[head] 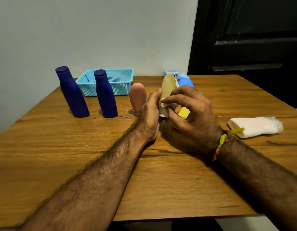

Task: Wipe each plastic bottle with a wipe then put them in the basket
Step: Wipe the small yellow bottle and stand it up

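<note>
My left hand (150, 114) grips a translucent yellow bottle (168, 86) held upright above the table's middle. My right hand (192, 112) pinches a white wipe (166, 108) against the bottle's side. A pink bottle (137, 98) stands just left of my left hand. Two dark blue bottles (72, 92) (105, 95) stand further left. The light blue mesh basket (122, 75) sits behind them by the wall and looks empty of bottles.
A blue wipes packet (184, 80) lies behind the yellow bottle. A folded white cloth or wipe (254, 126) rests at the right of the wooden table (77, 155). Something yellow (184, 112) lies under my right hand. A dark door stands at the right.
</note>
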